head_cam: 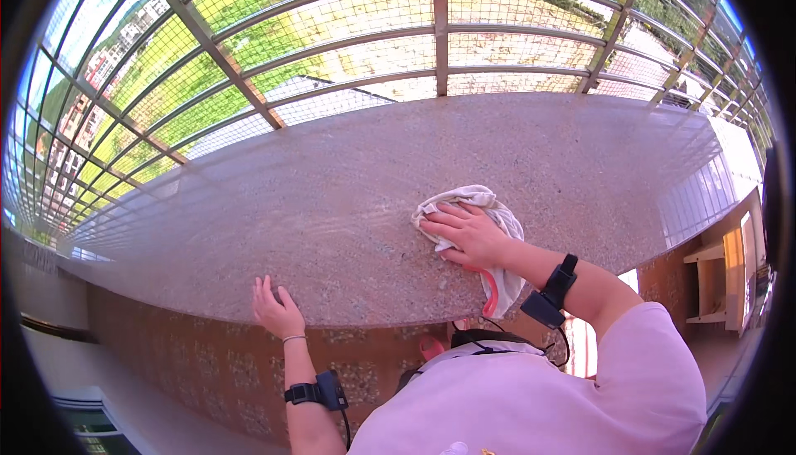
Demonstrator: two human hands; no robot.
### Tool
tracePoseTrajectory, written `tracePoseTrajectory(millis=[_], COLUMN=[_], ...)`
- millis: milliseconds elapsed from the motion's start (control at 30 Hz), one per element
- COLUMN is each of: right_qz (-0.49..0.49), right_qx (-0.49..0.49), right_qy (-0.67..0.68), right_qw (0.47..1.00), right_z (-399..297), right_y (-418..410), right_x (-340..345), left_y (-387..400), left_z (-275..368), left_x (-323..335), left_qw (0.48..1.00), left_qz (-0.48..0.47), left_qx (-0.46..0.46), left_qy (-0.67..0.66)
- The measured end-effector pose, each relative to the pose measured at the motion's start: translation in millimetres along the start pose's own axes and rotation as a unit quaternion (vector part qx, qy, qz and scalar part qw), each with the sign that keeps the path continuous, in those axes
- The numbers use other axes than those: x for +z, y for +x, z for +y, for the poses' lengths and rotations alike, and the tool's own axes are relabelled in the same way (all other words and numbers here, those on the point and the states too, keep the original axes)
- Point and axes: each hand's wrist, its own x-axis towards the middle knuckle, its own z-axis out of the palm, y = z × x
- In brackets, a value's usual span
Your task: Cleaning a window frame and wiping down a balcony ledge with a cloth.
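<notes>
Under my right hand (469,234) lies a bunched white cloth (507,219) with a pinkish-red edging strip. My palm presses it flat against a speckled stone ledge (348,175), and the fingers point left across the fabric. One end of the cloth drapes towards the ledge's near edge. Further left, my left hand (278,309) rests at that near edge with its fingers on the stone and the thumb apart. It holds nothing. Faint streaks mark the stone surface between my two hands.
A metal railing (440,32) with wire mesh runs along the ledge's far side; fields and buildings lie beyond. Below the near edge is a brown patterned tile floor (217,368). A wooden shelf unit (715,281) stands at the right. Cabled devices (544,309) are strapped to both forearms.
</notes>
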Motion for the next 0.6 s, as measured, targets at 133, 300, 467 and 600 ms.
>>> tracePoseTrajectory(millis=[133, 300, 467, 600], right_qz=[0.028, 0.056, 0.085, 0.127], right_qx=[0.017, 0.041, 0.125, 0.185], right_qy=[0.007, 0.001, -0.037, -0.062], right_qw=[0.999, 0.998, 0.988, 0.972], right_z=[42.4, 101.4, 146.4, 160.3], right_y=[51.6, 108.2, 156.7, 185.5], right_x=[-6.9, -8.1, -0.1, 4.7], left_y=[0.3, 1.5, -0.1, -0.9], left_z=[-2.3, 4.0, 6.6, 6.1], left_x=[-2.3, -5.2, -5.4, -6.6], left_qw=[1.000, 1.000, 1.000, 1.000], left_qz=[-0.006, -0.006, -0.004, -0.003], left_qx=[-0.001, -0.003, -0.008, -0.010], left_qy=[-0.004, -0.001, -0.015, -0.014])
